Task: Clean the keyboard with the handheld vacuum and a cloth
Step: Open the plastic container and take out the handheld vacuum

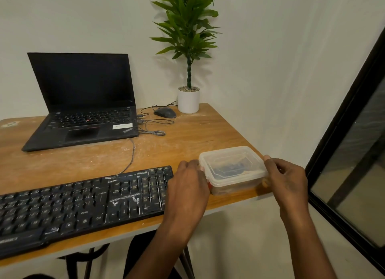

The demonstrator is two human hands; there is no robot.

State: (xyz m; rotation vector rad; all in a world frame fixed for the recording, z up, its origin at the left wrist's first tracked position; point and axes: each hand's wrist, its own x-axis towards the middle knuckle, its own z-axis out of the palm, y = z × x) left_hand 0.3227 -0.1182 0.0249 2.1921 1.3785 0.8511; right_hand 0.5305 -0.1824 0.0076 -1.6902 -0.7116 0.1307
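1. Both hands were on the box (233, 168), a clear lidded tub that sat on the counter (187, 137) just right of the keyboard (83, 203), near the counter's front right corner.
2. The left hand (188, 187) had its fingers curled against the box's left end, on the side next to the keyboard's numpad. The right hand (288, 178) was curled round the right end, thumb up on the lid's rim. So both gripped the box, one at each short end.
3. The box's long axis ran roughly left-right, same line as the keyboard, so the hands were clamped across its length. Something dark showed through the lid, too murky to name. My guess is the cleaning gear was in there, but no vacuum or cloth was plainly visible.
4. The keyboard lay left of the box, long axis left-right, tilted a bit, dusty with pale streaks on the keys. The left hand was clearly the nearer one, practically over the numpad edge.
5. Looked to me like the lid had to come off first: it was on, and nothing had touched the keys yet.
6. Farther back from the keyboard sat a laptop (83, 103), with a mouse (165, 112) and plant (188, 49) behind and right.
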